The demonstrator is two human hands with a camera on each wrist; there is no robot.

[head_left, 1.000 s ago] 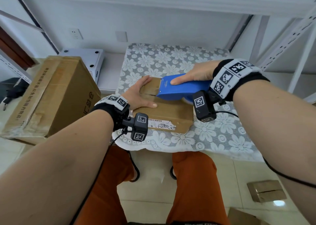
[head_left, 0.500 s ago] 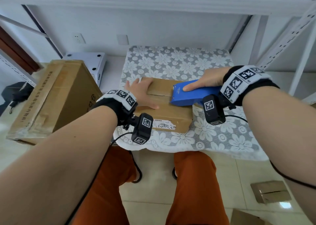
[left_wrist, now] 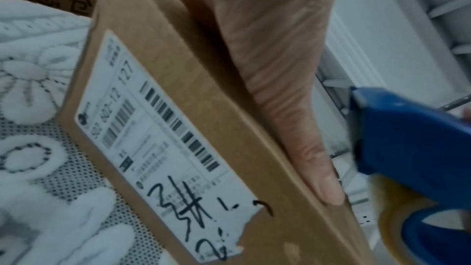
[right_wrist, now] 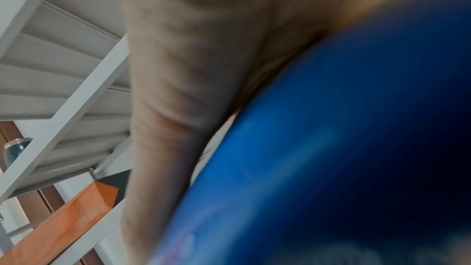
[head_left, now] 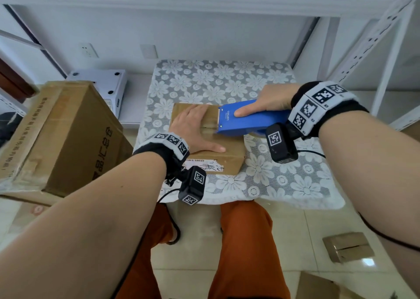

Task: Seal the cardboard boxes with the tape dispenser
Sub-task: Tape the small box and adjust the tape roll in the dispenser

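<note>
- The left hand [head_left: 193,128] lay flat, fingers straight, on the small brown cardboard box [head_left: 229,156]
- The right hand [head_left: 270,102] gripped the smooth blue plastic tape dispenser [head_left: 245,122], its front edge over the box's top seam
- The box sat on a counter [head_left: 284,180] under white flowered lace, below grey metal shelving [head_left: 377,30]

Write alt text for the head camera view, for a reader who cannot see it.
A person's left hand presses flat on a small cardboard box on a floral-clothed table, while the right hand holds a blue tape dispenser at the box's top seam. A larger cardboard box stands to the left; another small one lies on the tiled floor.
</note>
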